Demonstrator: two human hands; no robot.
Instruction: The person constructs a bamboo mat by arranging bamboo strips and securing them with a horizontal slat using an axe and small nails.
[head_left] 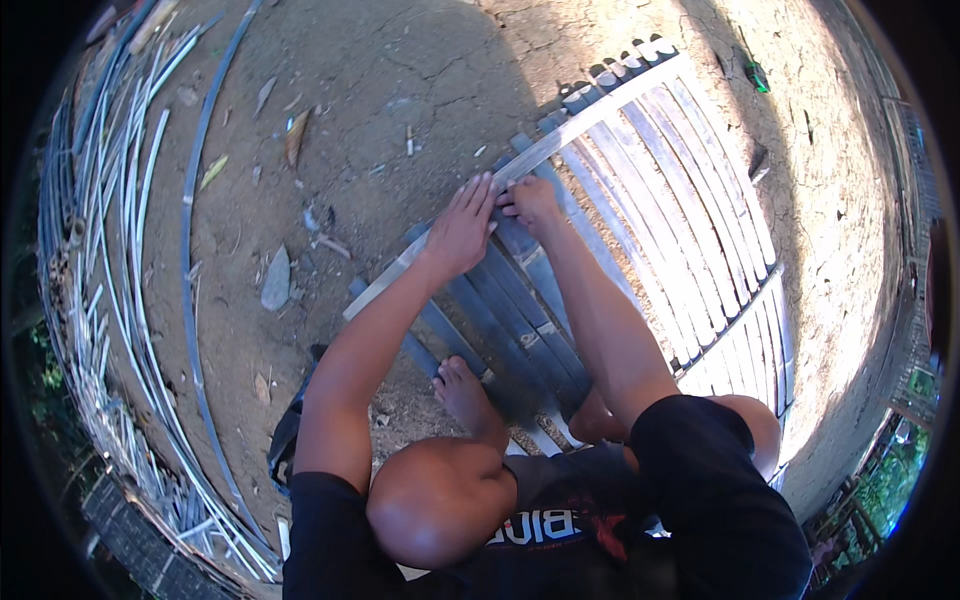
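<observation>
I squat over a mat of flat bamboo slats laid side by side on bare earth. A long cross strip runs over the slats near their far ends. My left hand lies flat on this strip, fingers spread forward. My right hand presses beside it on the slats, fingers curled down at the strip's edge. My bare left foot rests at the near edge of the slats, and my knees fill the lower part of the view.
A pile of long thin bamboo strips curves along the left side. A single long strip lies apart on the dirt. Leaves and a flat stone litter the ground. A second cross strip binds the slats at right.
</observation>
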